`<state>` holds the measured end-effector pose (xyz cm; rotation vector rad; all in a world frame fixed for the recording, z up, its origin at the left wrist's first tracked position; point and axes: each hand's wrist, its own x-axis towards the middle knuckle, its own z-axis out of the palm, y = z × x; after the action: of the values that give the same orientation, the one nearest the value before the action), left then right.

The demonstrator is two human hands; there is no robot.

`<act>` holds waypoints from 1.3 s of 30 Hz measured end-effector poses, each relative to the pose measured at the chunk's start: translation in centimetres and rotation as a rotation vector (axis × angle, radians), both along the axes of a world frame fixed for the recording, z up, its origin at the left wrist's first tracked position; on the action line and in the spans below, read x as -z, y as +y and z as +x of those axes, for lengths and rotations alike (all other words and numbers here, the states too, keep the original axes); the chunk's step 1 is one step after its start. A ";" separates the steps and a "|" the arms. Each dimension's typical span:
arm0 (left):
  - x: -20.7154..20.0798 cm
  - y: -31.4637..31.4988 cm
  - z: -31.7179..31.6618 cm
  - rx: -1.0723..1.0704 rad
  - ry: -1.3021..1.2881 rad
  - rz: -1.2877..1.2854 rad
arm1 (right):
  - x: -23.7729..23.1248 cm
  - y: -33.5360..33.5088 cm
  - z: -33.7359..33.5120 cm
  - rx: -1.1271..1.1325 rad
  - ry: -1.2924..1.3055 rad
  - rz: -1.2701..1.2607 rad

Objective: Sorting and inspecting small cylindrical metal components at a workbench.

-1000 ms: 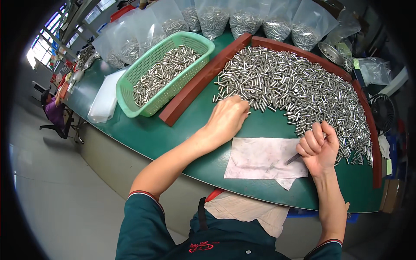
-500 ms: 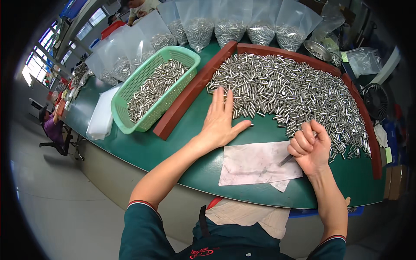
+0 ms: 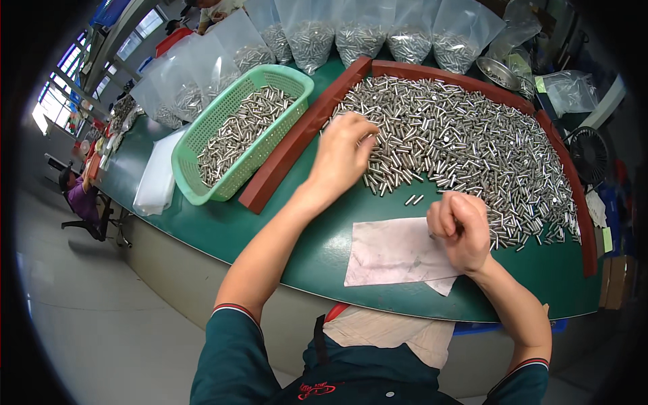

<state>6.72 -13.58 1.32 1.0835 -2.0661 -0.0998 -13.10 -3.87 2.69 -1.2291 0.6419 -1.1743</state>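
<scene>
A wide pile of short shiny metal pins (image 3: 459, 135) covers the green tabletop (image 3: 317, 250). My left hand (image 3: 341, 158) is at the pile's left edge, its fingers bent and drawn together; whatever is between them is hidden. Over the right end of a stained pale pink cloth (image 3: 388, 253), my right hand (image 3: 461, 229) is closed in a fist. The thin dark metal tool that stuck out of this fist half a second ago is hidden by the fingers now. Two loose pins (image 3: 414, 200) lie between the pile and the cloth.
Dark red bars (image 3: 304, 135) border the pile. To the left stands a green plastic basket (image 3: 185, 172) of pins, beside white plastic sheets (image 3: 155, 175). Clear bags (image 3: 314, 44) of pins line the back. A fan (image 3: 587, 158) stands at right; a person (image 3: 81, 196) sits far left.
My left hand has gone from spread flat to curled, lifting slightly. My right fist has moved left and up over the cloth, and its tool has dropped out of sight. Two pins now show below the pile.
</scene>
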 end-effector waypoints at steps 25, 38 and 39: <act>-0.1 1.0 4.9 -0.135 -0.243 0.265 | 1.4 1.2 -0.2 0.050 0.068 -0.247; 0.0 5.4 5.2 -0.166 -0.368 0.066 | 1.5 1.5 -0.1 0.031 0.052 -0.224; -0.1 6.3 6.1 -0.187 -0.237 0.032 | 1.4 1.6 0.1 0.031 0.052 -0.221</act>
<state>12.86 -7.29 1.38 1.3574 -2.1629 0.0940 -13.01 -2.31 1.31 -1.4440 0.5823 -1.2685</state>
